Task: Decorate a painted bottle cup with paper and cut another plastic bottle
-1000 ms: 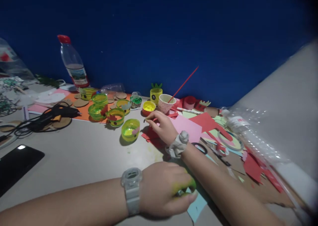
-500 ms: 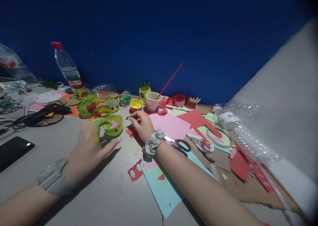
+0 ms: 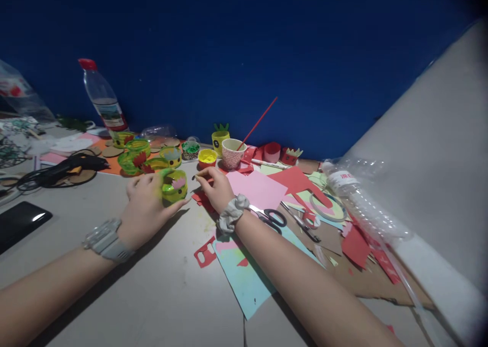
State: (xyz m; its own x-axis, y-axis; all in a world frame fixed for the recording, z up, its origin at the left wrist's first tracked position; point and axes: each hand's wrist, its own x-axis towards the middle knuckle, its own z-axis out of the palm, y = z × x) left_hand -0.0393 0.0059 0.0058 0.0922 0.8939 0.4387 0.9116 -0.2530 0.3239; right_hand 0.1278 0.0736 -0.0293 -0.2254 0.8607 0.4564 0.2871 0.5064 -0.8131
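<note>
Over the table (image 3: 152, 306), the left hand (image 3: 147, 204) spreads around a green cup (image 3: 177, 191) (whether it grips is unclear). Just right of the cup, the right hand (image 3: 219, 190) pinches a dark piece (image 3: 193, 177). Scissors (image 3: 264, 214) lie beside pink paper (image 3: 261, 188); a red stick (image 3: 259, 121) leans in a patterned cup (image 3: 232, 157).

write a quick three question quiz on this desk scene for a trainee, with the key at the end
1. True or false: the left hand is at the yellow-green cup.
2. What stands in the speckled cup: a) scissors, b) a red stick, c) a bottle?
3. Fill in: the small piece pinched in the right hand is ____ in colour.

Key: 1 true; 2 b; 3 dark.
</note>
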